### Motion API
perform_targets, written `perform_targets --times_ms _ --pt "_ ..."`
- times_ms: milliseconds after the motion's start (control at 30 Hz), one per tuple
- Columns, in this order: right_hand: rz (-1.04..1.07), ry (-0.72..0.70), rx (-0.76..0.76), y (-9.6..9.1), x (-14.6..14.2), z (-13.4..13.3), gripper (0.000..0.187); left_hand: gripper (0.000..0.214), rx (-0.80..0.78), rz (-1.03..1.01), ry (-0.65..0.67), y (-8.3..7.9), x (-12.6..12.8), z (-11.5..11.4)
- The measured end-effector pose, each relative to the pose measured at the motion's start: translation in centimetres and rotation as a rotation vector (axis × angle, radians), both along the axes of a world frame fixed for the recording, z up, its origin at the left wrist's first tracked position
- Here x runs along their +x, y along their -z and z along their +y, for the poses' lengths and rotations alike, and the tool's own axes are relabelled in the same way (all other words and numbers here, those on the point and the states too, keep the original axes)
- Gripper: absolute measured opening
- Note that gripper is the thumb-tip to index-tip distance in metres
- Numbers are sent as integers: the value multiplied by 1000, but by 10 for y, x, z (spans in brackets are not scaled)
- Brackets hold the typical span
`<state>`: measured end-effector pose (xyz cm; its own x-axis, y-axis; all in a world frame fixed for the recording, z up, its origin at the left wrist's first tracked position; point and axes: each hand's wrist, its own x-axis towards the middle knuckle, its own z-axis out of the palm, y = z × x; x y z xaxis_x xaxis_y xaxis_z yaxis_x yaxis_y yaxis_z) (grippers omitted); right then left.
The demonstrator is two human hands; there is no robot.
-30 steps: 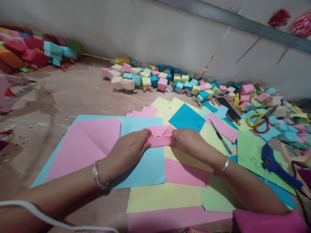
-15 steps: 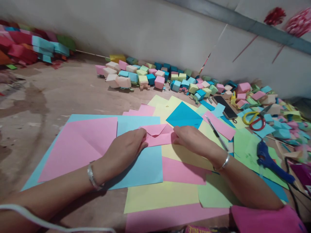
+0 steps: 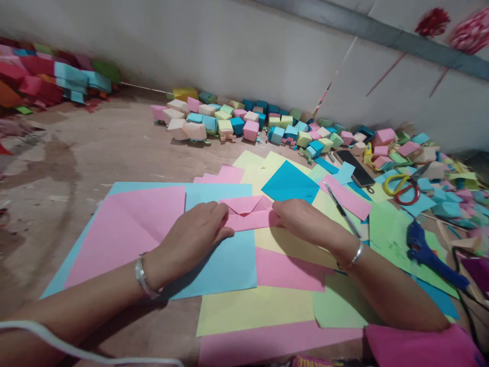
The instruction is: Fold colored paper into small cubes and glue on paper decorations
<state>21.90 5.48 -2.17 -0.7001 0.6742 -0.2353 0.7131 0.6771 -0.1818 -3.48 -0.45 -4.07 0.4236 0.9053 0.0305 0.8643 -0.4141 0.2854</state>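
A folded pink paper [image 3: 250, 216], narrow and with a pointed flap on its upper side, spans the space between my hands. My left hand [image 3: 200, 229] pinches its left end, thumb stretched along the lower edge. At the other end, the fingers of my right hand [image 3: 300, 216] are closed on the paper. Beneath my left hand lies a light blue sheet [image 3: 225, 270], partly covered by a larger creased pink sheet [image 3: 126, 229]. A dark blue folded paper [image 3: 290, 183] rests just beyond my right hand.
Small folded paper boxes [image 3: 251, 130] line the wall. Right of my hands are a pen [image 3: 344, 211], a phone [image 3: 355, 169], scissors [image 3: 405, 188] and a blue glue gun [image 3: 431, 255] with a cable. Yellow sheets [image 3: 255, 311] lie nearer me. A white cord [image 3: 76, 346] crosses the lower left.
My left thumb has straightened a little along the pink paper's lower edge. Both hands stay at the paper's ends; the view has shifted slightly.
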Motion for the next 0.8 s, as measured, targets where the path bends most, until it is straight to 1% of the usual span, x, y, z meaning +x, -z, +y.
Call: perform_targets --times_ms 100,167,333,533,800 --pt "-7 -1 -17 0 0 0 14 22 70 130 -9 -3 -5 3" --pt "2 0 -26 0 1 0 14 25 76 172 13 -4 -10 5" --pt "40 30 -74 0 2 0 14 33 42 205 55 -7 -21 13" --pt "38 33 -112 -2 2 0 17 41 13 207 48 -6 -32 21" --pt "38 58 -132 14 7 5 16 44 -83 264 -10 -16 -35 26"
